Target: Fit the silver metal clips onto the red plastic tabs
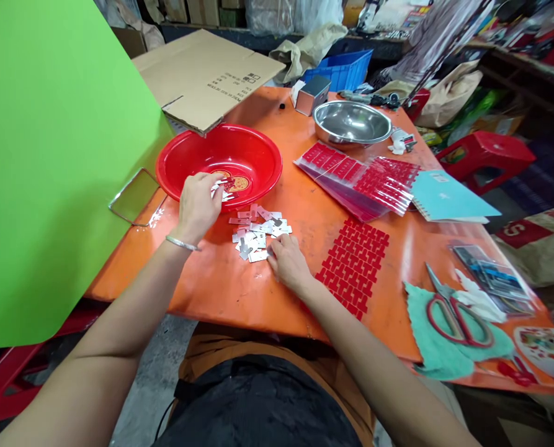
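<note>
My left hand [200, 208] is at the near rim of a red plastic basin [260, 149], its fingers closed on several small flat silvery pieces [221, 189], some with red on them. Just right of it, a loose pile of similar small flat pieces [254, 231] lies on the orange tabletop. At the pile's near right edge is my right hand [288, 261], with thumb and fingers drawn together on one small flat piece [259, 255]. Its fingertips partly hide that piece. A sheet of red T-shaped stickers [355, 264] lies to the right of my right hand.
A large green board [62, 155] stands at the left. Cardboard [206, 74] overhangs the basin's back. Farther right are a steel bowl [351, 121], plastic-sleeved red sheets [358, 177], a light blue notebook [448, 195] and scissors [458, 310] on a green cloth [444, 360].
</note>
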The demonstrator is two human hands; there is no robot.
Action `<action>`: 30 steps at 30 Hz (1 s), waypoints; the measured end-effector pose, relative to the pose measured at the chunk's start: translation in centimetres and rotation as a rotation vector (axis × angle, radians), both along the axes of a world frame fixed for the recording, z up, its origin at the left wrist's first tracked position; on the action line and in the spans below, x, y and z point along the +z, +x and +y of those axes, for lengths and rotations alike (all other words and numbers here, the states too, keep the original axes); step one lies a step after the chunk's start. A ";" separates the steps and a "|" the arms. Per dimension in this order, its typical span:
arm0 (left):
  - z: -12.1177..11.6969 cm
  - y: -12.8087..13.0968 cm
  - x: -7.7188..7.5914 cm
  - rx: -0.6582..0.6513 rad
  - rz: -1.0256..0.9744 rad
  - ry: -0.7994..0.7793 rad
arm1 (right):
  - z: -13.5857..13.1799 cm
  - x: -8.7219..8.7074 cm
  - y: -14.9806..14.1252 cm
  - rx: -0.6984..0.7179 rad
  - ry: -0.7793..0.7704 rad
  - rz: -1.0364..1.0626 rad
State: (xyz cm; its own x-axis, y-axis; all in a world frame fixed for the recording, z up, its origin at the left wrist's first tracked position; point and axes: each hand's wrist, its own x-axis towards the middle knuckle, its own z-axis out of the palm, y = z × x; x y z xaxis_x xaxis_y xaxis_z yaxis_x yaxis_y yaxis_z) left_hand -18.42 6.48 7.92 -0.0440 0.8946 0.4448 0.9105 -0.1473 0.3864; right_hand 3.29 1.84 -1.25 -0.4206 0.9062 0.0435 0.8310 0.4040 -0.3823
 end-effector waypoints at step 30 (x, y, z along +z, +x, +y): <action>-10.7 9.8 -6.8 -0.220 -1.200 -0.958 | -8.4 2.0 10.8 -0.539 -0.002 0.703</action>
